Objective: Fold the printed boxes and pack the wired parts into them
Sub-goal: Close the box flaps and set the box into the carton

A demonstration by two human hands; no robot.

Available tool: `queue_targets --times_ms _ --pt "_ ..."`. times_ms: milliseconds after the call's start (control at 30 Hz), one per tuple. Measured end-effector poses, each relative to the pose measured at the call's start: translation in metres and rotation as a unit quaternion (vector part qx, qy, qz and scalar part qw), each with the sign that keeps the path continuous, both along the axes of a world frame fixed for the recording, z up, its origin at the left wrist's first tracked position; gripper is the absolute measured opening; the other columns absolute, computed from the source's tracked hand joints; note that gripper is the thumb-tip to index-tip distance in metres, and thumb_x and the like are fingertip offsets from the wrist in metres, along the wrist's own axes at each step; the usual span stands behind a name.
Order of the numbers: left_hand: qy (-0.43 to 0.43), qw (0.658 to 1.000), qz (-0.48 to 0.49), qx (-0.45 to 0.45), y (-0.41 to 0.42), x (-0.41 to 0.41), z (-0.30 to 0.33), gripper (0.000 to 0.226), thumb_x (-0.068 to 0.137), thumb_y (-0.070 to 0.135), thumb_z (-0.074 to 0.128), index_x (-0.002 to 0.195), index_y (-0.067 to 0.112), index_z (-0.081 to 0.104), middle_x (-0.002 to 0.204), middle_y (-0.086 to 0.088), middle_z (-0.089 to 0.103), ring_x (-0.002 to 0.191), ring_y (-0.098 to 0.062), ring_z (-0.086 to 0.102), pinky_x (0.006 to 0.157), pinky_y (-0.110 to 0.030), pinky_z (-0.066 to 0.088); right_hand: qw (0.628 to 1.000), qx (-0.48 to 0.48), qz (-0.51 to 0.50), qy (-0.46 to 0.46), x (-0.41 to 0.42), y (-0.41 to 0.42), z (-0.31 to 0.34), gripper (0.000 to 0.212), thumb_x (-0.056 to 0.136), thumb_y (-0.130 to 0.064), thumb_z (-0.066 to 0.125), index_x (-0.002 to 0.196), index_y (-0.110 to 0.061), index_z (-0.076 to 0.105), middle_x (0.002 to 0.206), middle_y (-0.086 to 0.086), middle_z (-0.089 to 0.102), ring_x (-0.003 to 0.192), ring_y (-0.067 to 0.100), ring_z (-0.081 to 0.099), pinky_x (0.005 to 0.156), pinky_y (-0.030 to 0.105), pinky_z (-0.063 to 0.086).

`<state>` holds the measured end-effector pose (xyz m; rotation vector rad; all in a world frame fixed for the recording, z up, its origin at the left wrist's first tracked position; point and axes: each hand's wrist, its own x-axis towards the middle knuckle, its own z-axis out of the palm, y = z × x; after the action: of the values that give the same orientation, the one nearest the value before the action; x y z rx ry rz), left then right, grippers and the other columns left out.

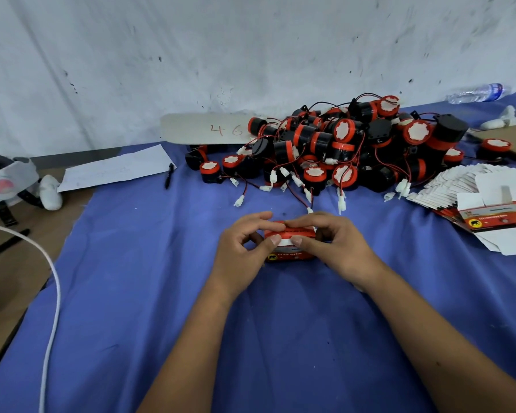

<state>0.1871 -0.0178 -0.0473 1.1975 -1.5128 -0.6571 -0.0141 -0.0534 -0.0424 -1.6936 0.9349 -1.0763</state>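
Both hands, my left hand (pixel 245 248) and right hand (pixel 334 245), pinch the light, easily creased printed box (pixel 289 242) by its flap edges, best held gently.

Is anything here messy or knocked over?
Yes. A plastic water bottle lies on its side by the wall. The wired parts sit in a tangled heap with wires trailing out. The printed box in both hands looks fine.

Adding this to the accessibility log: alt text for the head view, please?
Both hands, left hand and right hand, grip a small red printed box on a blue cloth, pinching its top flap. Behind lies a pile of black-and-red wired parts; flat unfolded boxes are fanned at right.
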Motion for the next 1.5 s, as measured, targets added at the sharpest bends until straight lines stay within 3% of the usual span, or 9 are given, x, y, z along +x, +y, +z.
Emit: queue_targets --times_ms 133,267,400,567,733,900,1133,1333,1500 --pt "-0.030 0.999 -0.001 -0.014 0.001 0.000 0.001 0.022 0.099 0.016 0.069 0.110 0.034 0.077 0.129 0.009 0.067 0.085 -0.015 0.066 0.059 -0.036 0.058 1.000 -0.010 -0.013 0.007 0.001 -0.001 0.001 0.024 0.089 -0.014 0.077 0.111 -0.023 0.078 0.107 0.010 0.070 0.069 0.006 0.060 0.065 0.017 0.046" --pt "-0.033 0.999 -0.008 -0.011 0.001 0.000 0.003 0.025 0.099 0.015 0.068 0.109 0.037 0.076 0.129 0.006 0.067 0.088 -0.015 0.066 0.056 -0.029 0.057 1.000 -0.006 -0.007 0.006 0.000 0.000 0.002 0.025 0.088 -0.014 0.078 0.112 -0.023 0.078 0.109 0.008 0.069 0.069 0.008 0.057 0.065 0.019 0.047" --pt "-0.026 1.000 -0.002 0.013 -0.001 0.003 0.003 0.024 0.092 0.009 0.076 0.107 0.026 0.080 0.129 0.005 0.068 0.089 -0.016 0.066 0.071 -0.035 0.057 1.000 0.006 0.002 0.006 -0.001 0.001 0.004 0.027 0.087 -0.011 0.078 0.112 -0.022 0.077 0.114 0.009 0.068 0.075 0.020 0.058 0.068 0.026 0.048" --pt "-0.041 0.999 0.004 -0.009 0.003 0.001 0.009 0.026 0.085 0.002 0.081 0.098 0.024 0.082 0.130 0.005 0.065 0.116 -0.010 0.064 0.081 -0.028 0.057 1.000 0.011 0.017 -0.003 -0.004 0.001 0.006 0.021 0.097 -0.014 0.066 0.114 -0.021 0.077 0.116 0.009 0.066 0.069 0.011 0.057 0.059 0.025 0.046" --pt "-0.091 0.993 0.021 -0.078 0.003 -0.004 0.009 0.025 0.082 -0.001 0.082 0.089 0.022 0.083 0.112 0.009 0.074 0.116 -0.017 0.061 0.100 -0.033 0.049 0.999 -0.026 -0.004 0.033 -0.003 0.001 0.005 0.023 0.098 -0.009 0.064 0.115 -0.018 0.076 0.114 0.007 0.067 0.061 0.001 0.057 0.058 0.019 0.046" --pt "-0.075 0.994 -0.001 -0.080 0.005 -0.005 0.006 0.026 0.081 -0.007 0.079 0.089 0.018 0.082 0.113 0.007 0.074 0.116 -0.016 0.065 0.100 -0.041 0.053 0.999 -0.027 -0.013 0.042 -0.002 0.000 0.004 0.023 0.095 -0.007 0.068 0.115 -0.015 0.076 0.114 0.005 0.068 0.067 -0.004 0.060 0.062 0.011 0.045" --pt "-0.089 0.994 -0.019 -0.062 0.004 -0.002 0.001 0.017 0.079 0.001 0.085 0.089 0.014 0.082 0.115 0.008 0.075 0.122 -0.015 0.062 0.103 -0.043 0.052 0.998 0.064 0.003 -0.018 -0.003 -0.004 0.006 0.020 0.091 0.001 0.070 0.106 -0.010 0.076 0.067 -0.016 0.071 0.054 -0.005 0.060 0.052 0.008 0.044" --pt "-0.089 0.994 0.003 -0.059 0.003 -0.006 0.001 0.020 0.074 0.006 0.090 0.083 0.021 0.079 0.119 0.013 0.073 0.123 -0.008 0.061 0.104 -0.039 0.051 0.998 0.060 -0.003 0.003 -0.004 -0.003 0.008 0.020 0.092 -0.002 0.070 0.106 -0.014 0.077 0.081 -0.012 0.074 0.059 -0.005 0.061 0.057 0.008 0.045" --pt "-0.047 0.999 -0.003 -0.015 0.003 -0.007 0.005 0.036 0.076 0.007 0.089 0.073 0.039 0.074 0.131 0.000 0.069 0.129 -0.005 0.059 0.108 -0.040 0.050 0.997 -0.040 0.006 0.067 -0.005 0.008 0.005 0.035 0.081 -0.014 0.085 0.114 -0.021 0.077 0.116 0.001 0.066 0.093 0.007 0.067 0.081 0.023 0.054"
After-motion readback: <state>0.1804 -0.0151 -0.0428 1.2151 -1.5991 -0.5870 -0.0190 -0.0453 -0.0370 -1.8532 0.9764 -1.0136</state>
